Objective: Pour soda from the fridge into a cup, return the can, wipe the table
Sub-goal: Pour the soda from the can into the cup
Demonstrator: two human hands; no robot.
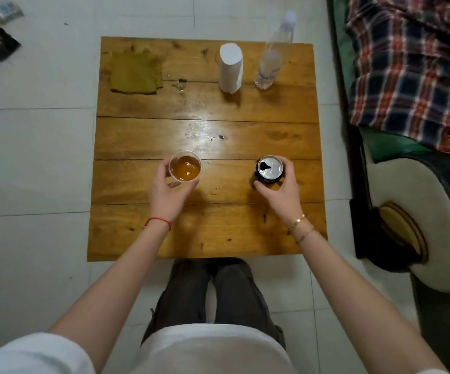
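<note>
Left hand [166,194] grip curled round cup [185,166] of amber soda; right hand [279,190] grip clasps opened can [268,171] on table [207,230].

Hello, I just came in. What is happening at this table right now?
A person sits at a small wooden table. The left hand grips a clear cup that holds amber soda. The right hand grips an opened dark can, standing upright. So the pouring looks done; the can is not yet returned. At the far side lie a green cloth, a white paper roll and a clear plastic bottle, all untouched.
</note>
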